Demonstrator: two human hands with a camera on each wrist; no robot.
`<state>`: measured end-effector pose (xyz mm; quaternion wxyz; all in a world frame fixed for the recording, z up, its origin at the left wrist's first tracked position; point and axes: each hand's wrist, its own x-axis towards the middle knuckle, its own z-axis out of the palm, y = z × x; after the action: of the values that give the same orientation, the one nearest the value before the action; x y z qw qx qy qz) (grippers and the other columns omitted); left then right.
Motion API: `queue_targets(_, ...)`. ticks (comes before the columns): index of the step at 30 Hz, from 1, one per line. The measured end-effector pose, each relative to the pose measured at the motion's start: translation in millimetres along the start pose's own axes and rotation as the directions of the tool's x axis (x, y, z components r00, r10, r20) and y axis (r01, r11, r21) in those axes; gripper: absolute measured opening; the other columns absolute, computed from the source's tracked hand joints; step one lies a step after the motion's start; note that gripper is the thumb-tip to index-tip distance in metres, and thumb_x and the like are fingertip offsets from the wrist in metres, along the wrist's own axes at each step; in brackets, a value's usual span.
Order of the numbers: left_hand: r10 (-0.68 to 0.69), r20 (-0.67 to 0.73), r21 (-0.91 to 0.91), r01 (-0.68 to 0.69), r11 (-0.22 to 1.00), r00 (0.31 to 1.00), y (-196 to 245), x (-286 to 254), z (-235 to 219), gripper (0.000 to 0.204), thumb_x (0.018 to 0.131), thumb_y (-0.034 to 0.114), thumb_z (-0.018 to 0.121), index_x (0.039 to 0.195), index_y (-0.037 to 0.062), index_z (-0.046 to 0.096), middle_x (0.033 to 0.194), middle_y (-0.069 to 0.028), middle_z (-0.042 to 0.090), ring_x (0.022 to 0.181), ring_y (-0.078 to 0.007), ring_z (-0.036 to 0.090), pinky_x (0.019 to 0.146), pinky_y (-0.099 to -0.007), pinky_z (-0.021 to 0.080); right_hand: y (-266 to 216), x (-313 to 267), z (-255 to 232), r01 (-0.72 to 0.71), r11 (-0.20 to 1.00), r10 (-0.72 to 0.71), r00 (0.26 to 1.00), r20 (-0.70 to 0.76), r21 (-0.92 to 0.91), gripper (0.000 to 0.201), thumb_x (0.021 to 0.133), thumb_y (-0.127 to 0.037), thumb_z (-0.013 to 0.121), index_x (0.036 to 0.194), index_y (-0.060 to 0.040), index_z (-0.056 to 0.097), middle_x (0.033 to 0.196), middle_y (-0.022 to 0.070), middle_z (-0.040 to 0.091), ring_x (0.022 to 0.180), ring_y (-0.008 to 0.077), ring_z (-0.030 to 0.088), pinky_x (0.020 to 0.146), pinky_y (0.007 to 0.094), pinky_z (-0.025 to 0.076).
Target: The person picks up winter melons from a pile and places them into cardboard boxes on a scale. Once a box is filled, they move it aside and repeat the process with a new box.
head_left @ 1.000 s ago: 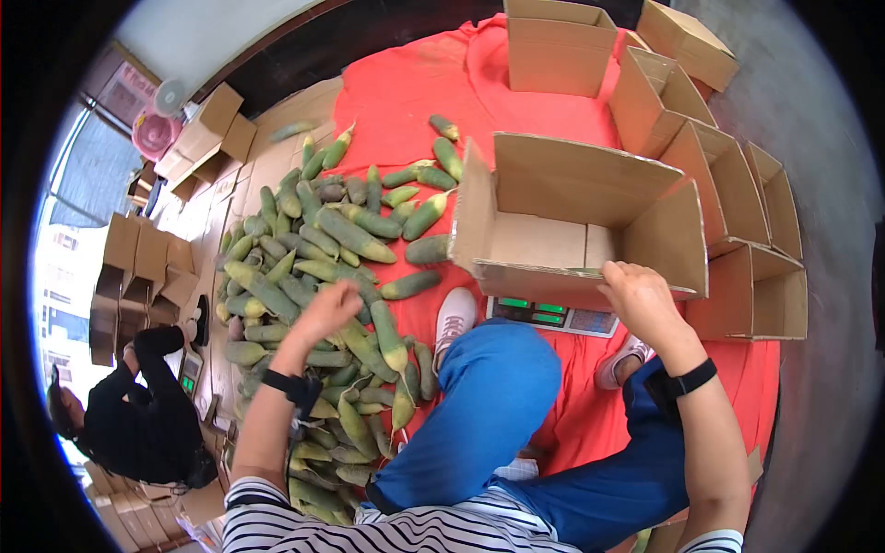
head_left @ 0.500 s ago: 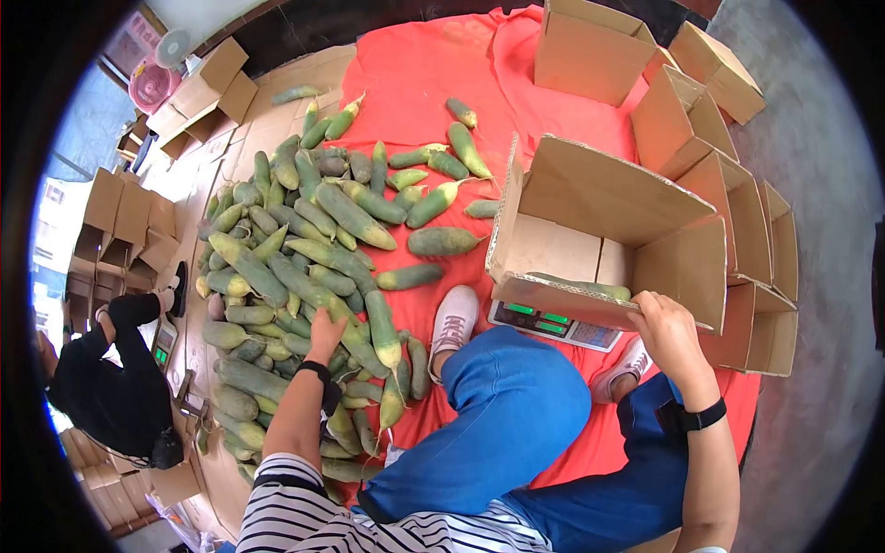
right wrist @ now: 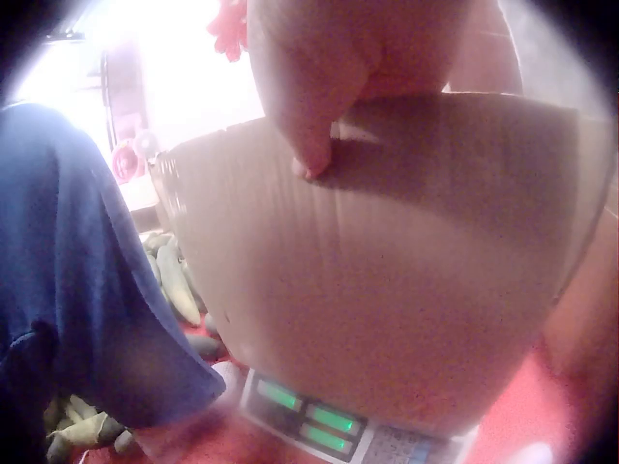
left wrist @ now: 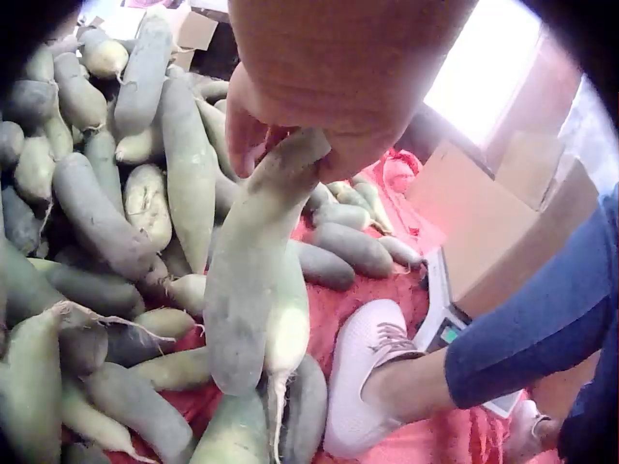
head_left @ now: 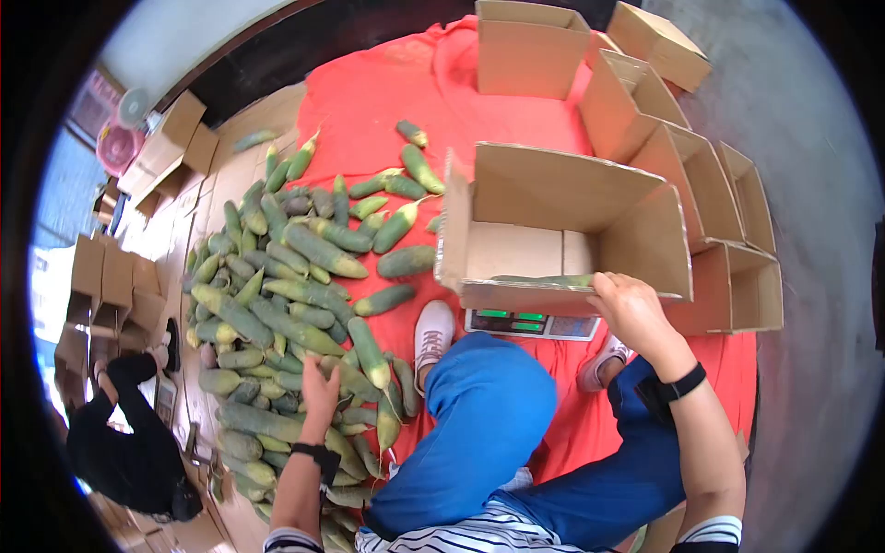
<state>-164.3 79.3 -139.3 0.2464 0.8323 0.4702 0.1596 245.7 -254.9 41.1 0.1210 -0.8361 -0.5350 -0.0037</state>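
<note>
My left hand (head_left: 320,396) is at the near side of a large heap of green radishes (head_left: 304,286). In the left wrist view its thumb and fingers grip the upper end of one long green radish (left wrist: 247,280), which hangs over others. The right hand (head_left: 634,313) holds the near wall of an open cardboard box (head_left: 576,180), thumb outside and fingers over the rim. That box stands on a scale (head_left: 533,323) with lit green displays. Inside, along the near wall, lies a green radish (head_left: 544,280), partly hidden by the wall.
More open cardboard boxes (head_left: 636,97) stand along the right and back of the red cloth (head_left: 387,83). My shoe (head_left: 433,336) is between heap and scale. Another person in black (head_left: 129,452) sits at the far left, near stacked boxes (head_left: 111,286).
My left hand has come down onto the heap, moved nearer to me and taken hold of a radish. The right hand stays on the box wall. The head view has shifted.
</note>
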Motion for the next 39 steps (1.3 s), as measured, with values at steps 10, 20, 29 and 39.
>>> queue_targets(10,0.192,-0.457,-0.481,-0.423,0.768,0.868,223,61,-139,0.030,0.086,0.001,0.065,0.110,-0.0014,0.048,0.110,-0.0108,0.055,0.101,-0.0142,0.055,0.088,-0.0281,0.047,6,0,7,0.045,0.999,-0.045,0.999,-0.026,-0.014,0.017,0.083,-0.016,0.064,0.081,-0.0030,0.053,0.076,0.0136,0.060,0.075,0.0311,0.062,0.068,0.0419,0.050)
queue_targets(20,0.362,0.038,-0.837,-0.168,0.520,0.931,339,88,-28,0.026,0.086,0.018,0.070,0.103,0.0029,0.057,0.105,-0.0070,0.060,0.097,-0.0126,0.058,0.084,-0.0292,0.049,3,0,0,0.037,0.999,-0.037,0.999,0.011,-0.005,0.015,0.082,-0.014,0.063,0.083,-0.0037,0.052,0.077,0.0125,0.060,0.078,0.0309,0.062,0.069,0.0416,0.050)
queue_targets(29,-0.217,0.140,-0.333,0.252,0.909,0.966,21,72,49,0.042,0.080,0.025,0.073,0.106,-0.0028,0.057,0.098,-0.0107,0.064,0.093,-0.0214,0.062,0.082,-0.0328,0.048,3,2,-1,-0.032,0.999,0.032,0.999,0.013,0.004,0.016,0.081,-0.013,0.064,0.083,-0.0039,0.051,0.078,0.0135,0.060,0.078,0.0321,0.060,0.070,0.0428,0.048)
queue_targets(39,-0.472,0.181,0.088,0.464,0.881,0.863,-55,-3,133,0.084,0.065,0.036,0.083,0.117,-0.0153,0.042,0.110,-0.0325,0.058,0.104,-0.0397,0.059,0.091,-0.0392,0.047,-4,10,-5,-0.068,0.998,0.067,0.995,0.075,0.017,0.013,0.082,-0.011,0.062,0.088,-0.0024,0.054,0.081,0.0151,0.060,0.080,0.0339,0.060,0.071,0.0428,0.048)
